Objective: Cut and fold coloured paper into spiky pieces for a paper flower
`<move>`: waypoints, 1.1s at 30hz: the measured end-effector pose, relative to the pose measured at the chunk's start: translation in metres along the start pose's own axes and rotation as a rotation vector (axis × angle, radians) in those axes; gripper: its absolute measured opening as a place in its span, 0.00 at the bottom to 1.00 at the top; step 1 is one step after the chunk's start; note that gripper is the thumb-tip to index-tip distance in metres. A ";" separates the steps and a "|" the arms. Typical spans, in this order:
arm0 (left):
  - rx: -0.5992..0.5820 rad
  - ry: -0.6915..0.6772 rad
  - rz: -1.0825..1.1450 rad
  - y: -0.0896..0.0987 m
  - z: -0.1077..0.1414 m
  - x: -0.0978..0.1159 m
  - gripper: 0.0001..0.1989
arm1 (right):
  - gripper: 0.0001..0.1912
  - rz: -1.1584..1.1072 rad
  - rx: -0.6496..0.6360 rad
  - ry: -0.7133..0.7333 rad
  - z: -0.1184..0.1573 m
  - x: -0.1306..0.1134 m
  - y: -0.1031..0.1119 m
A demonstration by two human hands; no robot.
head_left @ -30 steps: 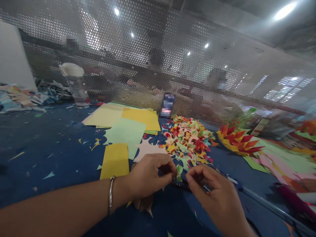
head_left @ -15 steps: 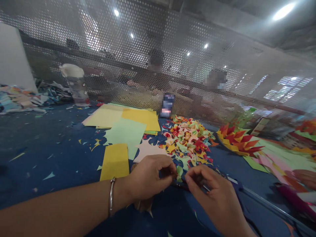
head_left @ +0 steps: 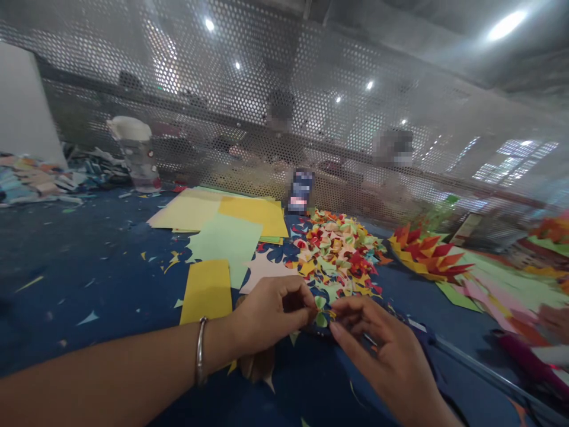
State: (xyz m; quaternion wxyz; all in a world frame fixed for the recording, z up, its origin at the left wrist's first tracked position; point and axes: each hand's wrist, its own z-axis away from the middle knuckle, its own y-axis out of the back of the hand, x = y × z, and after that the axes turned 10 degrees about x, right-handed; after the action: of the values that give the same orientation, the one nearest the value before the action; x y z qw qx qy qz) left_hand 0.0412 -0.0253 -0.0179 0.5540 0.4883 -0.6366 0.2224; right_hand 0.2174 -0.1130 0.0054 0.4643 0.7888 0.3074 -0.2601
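Observation:
A small light-green paper piece (head_left: 320,312) with folded lobes sits between the fingertips of both hands, low in the centre. My left hand (head_left: 275,311) pinches its left side. My right hand (head_left: 377,335) is at its right, thumb and forefinger a little apart, with a tiny yellow bit beside the fingertips. Just beyond the hands lies a heap of small folded paper pieces (head_left: 342,246) in red, yellow, green and pink. A brown object (head_left: 256,365) is partly hidden under my left hand.
Yellow card (head_left: 207,290), a green sheet (head_left: 226,240) and stacked papers (head_left: 186,210) lie left of centre. A cup (head_left: 137,154) and phone (head_left: 301,191) stand behind. An orange paper flower (head_left: 429,255) and another person's hand (head_left: 553,320) are at right.
The green piece has turned to show two lobes, and my right fingertips have come closer to it. A yellow bit now shows beside them. My left hand has barely moved.

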 end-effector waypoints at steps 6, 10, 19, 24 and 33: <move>-0.050 0.064 0.117 -0.004 -0.001 -0.003 0.04 | 0.08 0.037 -0.025 0.055 0.001 0.002 0.000; -0.035 0.042 0.049 -0.003 0.001 -0.001 0.04 | 0.04 0.061 -0.026 0.106 0.001 0.003 -0.001; -0.046 -0.099 -0.155 0.000 0.003 0.002 0.05 | 0.03 0.066 -0.042 0.093 0.001 0.002 0.000; -0.042 -0.161 -0.216 0.000 0.003 0.002 0.05 | 0.03 0.068 -0.053 0.089 0.000 0.002 -0.001; -0.029 -0.253 -0.255 -0.001 0.005 0.004 0.06 | 0.03 0.066 -0.056 0.071 0.001 0.003 -0.002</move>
State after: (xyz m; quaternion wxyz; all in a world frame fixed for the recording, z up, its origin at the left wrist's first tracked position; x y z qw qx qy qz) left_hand 0.0397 -0.0312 -0.0157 0.5003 0.5810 -0.6373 0.0779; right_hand 0.2178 -0.1126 0.0020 0.4833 0.7939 0.3046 -0.2080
